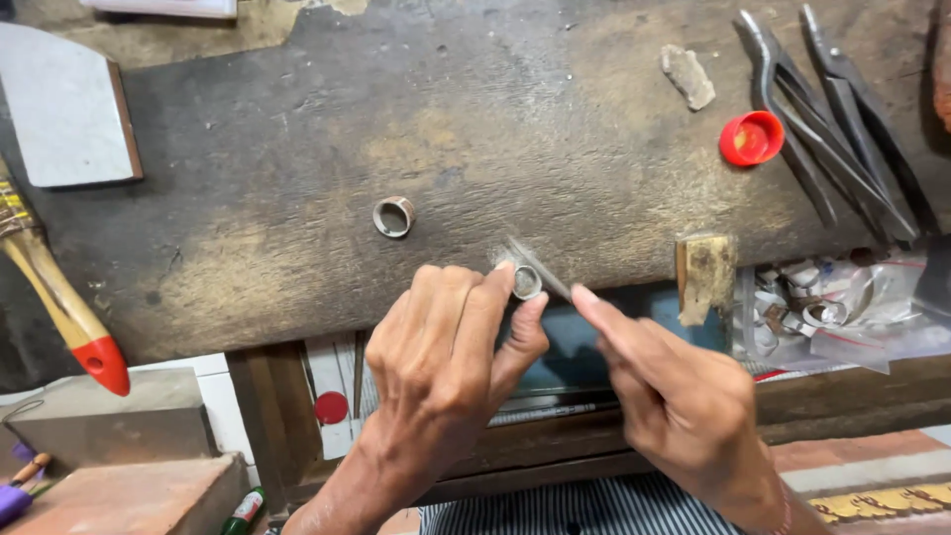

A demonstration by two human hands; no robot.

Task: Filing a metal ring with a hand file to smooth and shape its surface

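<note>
My left hand (446, 362) pinches a small silver ring (527, 282) between forefinger and thumb, just above the near edge of the dark wooden bench (297, 228). My right hand (674, 396) holds a thin metal file (535, 266) whose blurred tip lies across the ring. A second silver ring (393, 216) lies alone on the bench, up and left of my left hand.
Several dark pliers (832, 129) and a red cap (751, 138) lie at the back right. A wooden peg (705, 272) juts from the bench edge beside a plastic bag of metal rings (822, 312). A red-tipped brush handle (59, 297) and a grey block (64, 104) sit left.
</note>
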